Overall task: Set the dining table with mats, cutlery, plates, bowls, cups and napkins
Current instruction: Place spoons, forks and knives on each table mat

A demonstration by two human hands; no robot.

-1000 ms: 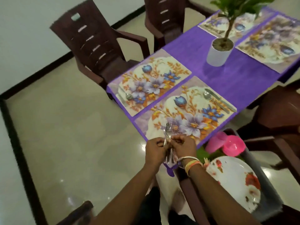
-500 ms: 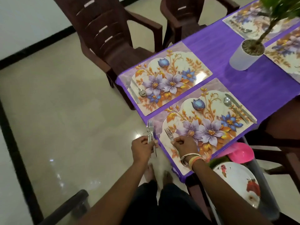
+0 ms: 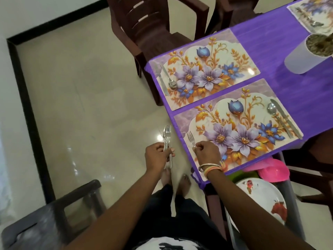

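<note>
My left hand grips a bundle of forks upright, off the table's edge and over the floor. My right hand pinches the handle of a single fork lying on the left end of the near floral mat. That mat carries a spoon and a knife at its right end. The far floral mat has a knife and a spoon at its left end. Both mats lie on the purple tablecloth.
A white flowered plate and pink cups sit in a grey bin below the table at the right. A white plant pot stands mid-table. Brown plastic chairs stand beyond the table, a grey chair at my left.
My hands came apart: the right one drew a single fork from the bundle and laid it on the near mat's left end, while the left stayed off the table with the other forks.
</note>
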